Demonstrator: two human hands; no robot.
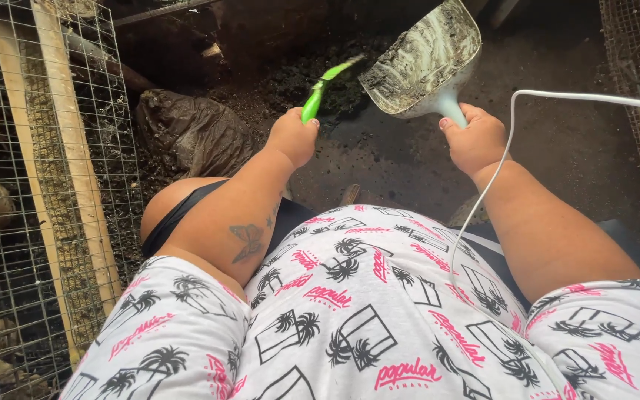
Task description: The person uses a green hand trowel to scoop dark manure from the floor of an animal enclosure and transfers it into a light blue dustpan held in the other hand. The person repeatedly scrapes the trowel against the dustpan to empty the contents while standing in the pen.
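Your left hand [292, 137] clenches a green scraper [318, 92]; your right hand [475, 137] grips the dustpan [424, 59] by its handle, above the dirty floor [557, 141]. Both look light, stiff plastic, so hold them at the handles.

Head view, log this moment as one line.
left hand: holds green-handled scraper | right hand: holds dirty white plastic scoop | below: dark soiled floor
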